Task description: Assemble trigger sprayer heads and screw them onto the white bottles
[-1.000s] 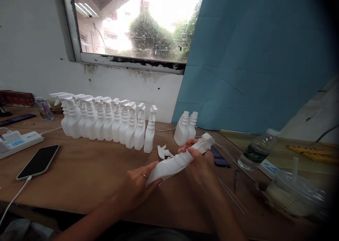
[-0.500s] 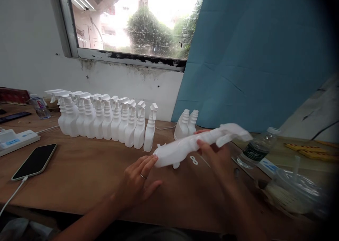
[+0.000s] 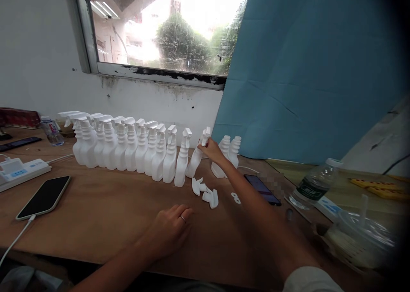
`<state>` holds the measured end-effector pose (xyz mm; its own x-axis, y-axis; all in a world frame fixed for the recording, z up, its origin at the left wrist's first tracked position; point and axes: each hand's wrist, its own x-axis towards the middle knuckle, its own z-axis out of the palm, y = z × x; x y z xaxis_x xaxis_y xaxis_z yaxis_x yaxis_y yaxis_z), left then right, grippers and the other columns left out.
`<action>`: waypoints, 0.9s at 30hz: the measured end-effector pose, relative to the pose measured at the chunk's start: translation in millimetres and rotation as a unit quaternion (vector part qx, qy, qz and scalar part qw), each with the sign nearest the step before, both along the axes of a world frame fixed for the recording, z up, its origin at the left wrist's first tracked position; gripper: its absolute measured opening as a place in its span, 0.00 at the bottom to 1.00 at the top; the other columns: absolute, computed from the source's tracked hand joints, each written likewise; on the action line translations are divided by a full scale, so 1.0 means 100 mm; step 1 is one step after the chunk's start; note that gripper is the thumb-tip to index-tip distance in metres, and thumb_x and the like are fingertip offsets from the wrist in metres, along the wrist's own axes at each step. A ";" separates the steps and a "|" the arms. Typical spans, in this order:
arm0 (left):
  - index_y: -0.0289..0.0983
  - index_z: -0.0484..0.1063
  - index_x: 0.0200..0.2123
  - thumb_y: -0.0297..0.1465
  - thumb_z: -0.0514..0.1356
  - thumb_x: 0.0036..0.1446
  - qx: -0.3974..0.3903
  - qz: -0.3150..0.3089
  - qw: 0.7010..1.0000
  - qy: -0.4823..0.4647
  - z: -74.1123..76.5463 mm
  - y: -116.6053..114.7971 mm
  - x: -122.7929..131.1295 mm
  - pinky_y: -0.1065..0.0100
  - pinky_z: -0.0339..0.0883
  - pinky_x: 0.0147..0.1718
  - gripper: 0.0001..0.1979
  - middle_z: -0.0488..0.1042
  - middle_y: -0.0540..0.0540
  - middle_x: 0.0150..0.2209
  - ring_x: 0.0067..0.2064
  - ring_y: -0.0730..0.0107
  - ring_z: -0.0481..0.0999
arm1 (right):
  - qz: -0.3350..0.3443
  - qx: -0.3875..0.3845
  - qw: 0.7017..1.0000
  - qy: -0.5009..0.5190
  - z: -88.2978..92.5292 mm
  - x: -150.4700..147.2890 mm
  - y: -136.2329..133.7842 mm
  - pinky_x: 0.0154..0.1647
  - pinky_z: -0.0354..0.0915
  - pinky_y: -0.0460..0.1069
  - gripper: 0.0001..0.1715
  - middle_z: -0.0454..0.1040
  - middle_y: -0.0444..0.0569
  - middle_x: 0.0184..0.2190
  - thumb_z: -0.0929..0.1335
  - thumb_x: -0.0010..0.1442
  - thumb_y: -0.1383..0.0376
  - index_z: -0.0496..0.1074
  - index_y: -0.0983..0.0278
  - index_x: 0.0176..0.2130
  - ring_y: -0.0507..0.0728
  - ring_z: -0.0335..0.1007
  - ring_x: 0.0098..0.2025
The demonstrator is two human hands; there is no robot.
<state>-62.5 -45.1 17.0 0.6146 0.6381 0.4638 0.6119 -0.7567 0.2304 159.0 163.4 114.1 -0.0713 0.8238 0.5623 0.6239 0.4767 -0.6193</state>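
At the right end of the row, my right hand (image 3: 212,150) grips a white spray bottle (image 3: 194,161) around its neck, just below the trigger head. That bottle leans slightly and its base is at the table. Low on the brown table my left hand (image 3: 173,225), with a ring on one finger, rests with fingers curled together and nothing visible in them. Loose white trigger sprayer heads (image 3: 205,191) lie between the hands. Several white spray bottles (image 3: 156,163) with heads fitted stand upright to the left. Partly behind my right forearm stand two headless bottles (image 3: 235,148).
Two small white rings (image 3: 236,198) and a dark phone (image 3: 261,189) lie to the right. Farther right are a water bottle (image 3: 314,185) and a lidded cup with straw (image 3: 361,232). A charging phone (image 3: 43,198) and a power strip (image 3: 25,172) occupy the left.
The spray bottle has gone from lying tilted across both hands to near upright beside the row, held by my right hand. My left hand has let go and dropped to the table.
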 end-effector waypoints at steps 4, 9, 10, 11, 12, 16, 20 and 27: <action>0.40 0.63 0.49 0.29 0.52 0.64 -0.030 0.007 0.999 0.040 0.03 -0.01 0.00 0.64 0.71 0.35 0.11 0.74 0.46 0.44 0.42 0.62 0.75 | 0.032 -0.024 0.999 -0.017 -0.03 -0.01 0.10 0.40 0.68 0.53 0.12 0.73 0.47 0.36 0.69 0.62 0.61 0.70 0.66 0.42 0.54 0.71 0.36; 0.40 0.64 0.47 0.29 0.51 0.65 -0.051 0.010 0.996 0.069 0.06 -0.02 0.03 0.63 0.70 0.36 0.09 0.73 0.47 0.44 0.41 0.62 0.75 | 0.062 -0.042 0.997 -0.014 -0.06 -0.01 0.11 0.39 0.66 0.51 0.14 0.74 0.45 0.35 0.67 0.55 0.63 0.69 0.63 0.43 0.57 0.70 0.35; 0.40 0.64 0.47 0.29 0.51 0.65 -0.055 0.009 0.996 0.072 0.06 -0.02 0.03 0.63 0.70 0.37 0.09 0.73 0.47 0.44 0.41 0.62 0.75 | 0.065 -0.043 0.997 -0.014 -0.07 -0.01 0.10 0.39 0.66 0.51 0.16 0.74 0.45 0.36 0.67 0.54 0.62 0.68 0.63 0.44 0.57 0.70 0.36; 0.39 0.65 0.47 0.29 0.51 0.65 -0.059 0.008 0.995 0.074 0.06 -0.02 0.04 0.63 0.70 0.37 0.09 0.73 0.47 0.45 0.42 0.62 0.75 | 0.068 -0.044 0.997 -0.014 -0.07 -0.02 0.08 0.39 0.66 0.51 0.18 0.74 0.46 0.37 0.67 0.54 0.61 0.67 0.62 0.45 0.57 0.70 0.36; 0.39 0.65 0.47 0.30 0.51 0.65 -0.063 0.008 0.995 0.076 0.06 -0.01 0.04 0.62 0.70 0.37 0.09 0.73 0.47 0.45 0.42 0.62 0.75 | 0.072 -0.046 0.996 -0.015 -0.06 -0.02 0.05 0.39 0.66 0.51 0.19 0.74 0.46 0.38 0.67 0.54 0.60 0.66 0.62 0.46 0.57 0.69 0.36; 0.40 0.65 0.48 0.31 0.52 0.64 -0.069 0.006 0.994 0.082 0.07 0.01 0.02 0.62 0.70 0.38 0.11 0.73 0.46 0.47 0.45 0.59 0.74 | 0.087 -0.058 0.994 -0.027 0.02 0.07 -0.15 0.36 0.67 0.50 0.30 0.72 0.52 0.49 0.67 0.56 0.53 0.62 0.62 0.54 0.55 0.69 0.34; 0.39 0.64 0.53 0.32 0.53 0.62 -0.080 -0.012 0.992 0.100 0.15 0.12 0.02 0.62 0.70 0.41 0.16 0.70 0.42 0.53 0.49 0.57 0.74 | 0.062 -0.065 0.995 -0.044 0.04 0.44 -0.48 0.40 0.67 0.50 0.33 0.69 0.54 0.55 0.66 0.58 0.52 0.61 0.62 0.58 0.55 0.70 0.37; 0.40 0.57 0.61 0.34 0.52 0.63 -0.093 -0.027 0.989 0.112 0.30 0.60 0.25 0.56 0.70 0.47 0.23 0.59 0.40 0.64 0.53 0.52 0.74 | 0.001 -0.191 0.971 -0.145 -0.44 1.17 -1.17 0.33 0.64 0.49 0.10 0.76 0.49 0.27 0.67 0.54 0.60 0.74 0.65 0.29 0.57 0.70 0.30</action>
